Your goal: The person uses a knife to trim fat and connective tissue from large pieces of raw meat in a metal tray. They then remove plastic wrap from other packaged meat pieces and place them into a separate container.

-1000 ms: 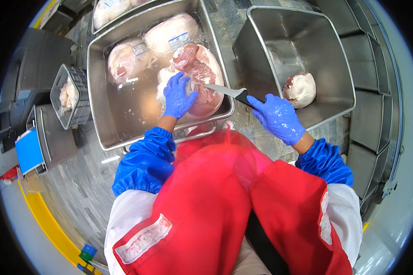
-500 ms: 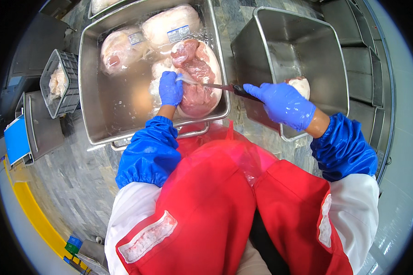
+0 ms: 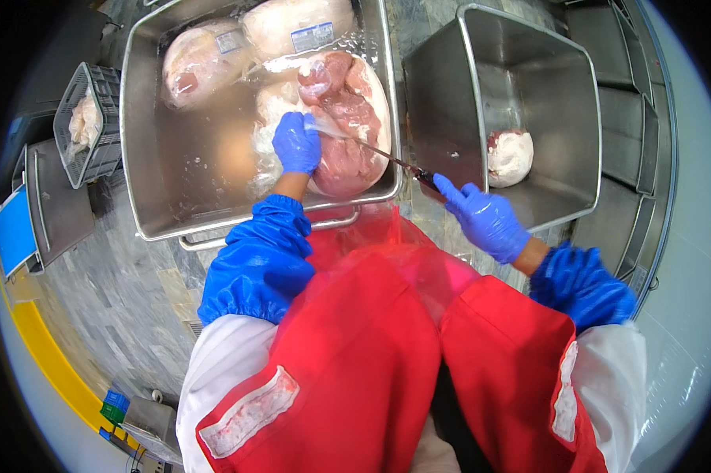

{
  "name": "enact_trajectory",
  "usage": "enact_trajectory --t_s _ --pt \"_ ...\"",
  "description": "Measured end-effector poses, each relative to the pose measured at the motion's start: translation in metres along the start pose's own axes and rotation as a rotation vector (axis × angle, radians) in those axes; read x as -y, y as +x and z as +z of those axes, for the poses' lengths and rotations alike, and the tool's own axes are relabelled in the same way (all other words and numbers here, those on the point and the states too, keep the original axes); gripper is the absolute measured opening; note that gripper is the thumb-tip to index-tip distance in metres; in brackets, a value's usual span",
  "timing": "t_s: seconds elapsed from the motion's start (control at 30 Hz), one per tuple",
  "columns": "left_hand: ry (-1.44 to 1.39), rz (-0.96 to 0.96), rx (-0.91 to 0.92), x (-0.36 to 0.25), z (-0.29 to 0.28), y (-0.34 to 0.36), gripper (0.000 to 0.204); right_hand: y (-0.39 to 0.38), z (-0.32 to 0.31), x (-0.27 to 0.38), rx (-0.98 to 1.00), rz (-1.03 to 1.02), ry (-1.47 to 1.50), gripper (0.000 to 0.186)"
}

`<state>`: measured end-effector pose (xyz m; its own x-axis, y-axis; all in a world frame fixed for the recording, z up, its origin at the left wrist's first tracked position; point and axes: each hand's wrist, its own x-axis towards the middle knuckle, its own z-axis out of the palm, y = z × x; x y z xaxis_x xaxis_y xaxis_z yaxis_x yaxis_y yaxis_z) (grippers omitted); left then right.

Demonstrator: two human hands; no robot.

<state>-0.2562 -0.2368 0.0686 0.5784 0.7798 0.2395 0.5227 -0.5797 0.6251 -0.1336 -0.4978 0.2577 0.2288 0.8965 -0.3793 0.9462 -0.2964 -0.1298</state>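
A thin knife [image 3: 387, 154] is gripped in the closed right hand [image 3: 481, 217] — blade angled up-left, tip at the raw pink meat [image 3: 343, 118] in the steel tub [image 3: 146, 126]. The plastic wrap [image 3: 324, 126] is pinched by the closed left hand [image 3: 296, 142] — glossy, wet. A pale lump [image 3: 509, 156] lies in the neighbouring steel bin [image 3: 544, 71].

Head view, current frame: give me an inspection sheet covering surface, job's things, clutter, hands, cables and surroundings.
Surface: grey stone-pattern floor; no tabletop seen.
Job's things: large steel tub holding water and wrapped pale meat cuts; opened pink meat cut at its right end; thin-bladed knife reaching over the rim to it.
Clutter: second steel tub with one pale meat piece; grey wire basket with pale contents.
Hands: left hand, blue-gloved, gripping film on the opened cut; right hand, blue-gloved, grip closed on the knife.
Cables: nothing seen.
Surroundings: red apron, yellow floor stripe.
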Motion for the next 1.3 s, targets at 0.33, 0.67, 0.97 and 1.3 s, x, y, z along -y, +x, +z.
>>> enact_trajectory --t_s 0.33,0.67,0.97,1.3 --pt "0.084 -0.086 0.072 0.014 -0.002 0.009 0.028 0.060 -0.100 -0.016 0.157 -0.258 -0.129 0.042" --pt "0.094 -0.190 0.092 0.005 0.002 0.011 0.028 0.101 -0.126 0.007 0.087 -0.499 -0.181 0.031" --pt "0.068 -0.245 0.101 0.013 0.014 0.013 0.028 0.025 -0.023 -0.023 0.188 -0.037 -0.043 0.055" --pt "-0.034 -0.282 0.081 0.017 0.013 0.006 0.027 0.088 -0.097 -0.040 0.237 -0.265 -0.033 0.056"
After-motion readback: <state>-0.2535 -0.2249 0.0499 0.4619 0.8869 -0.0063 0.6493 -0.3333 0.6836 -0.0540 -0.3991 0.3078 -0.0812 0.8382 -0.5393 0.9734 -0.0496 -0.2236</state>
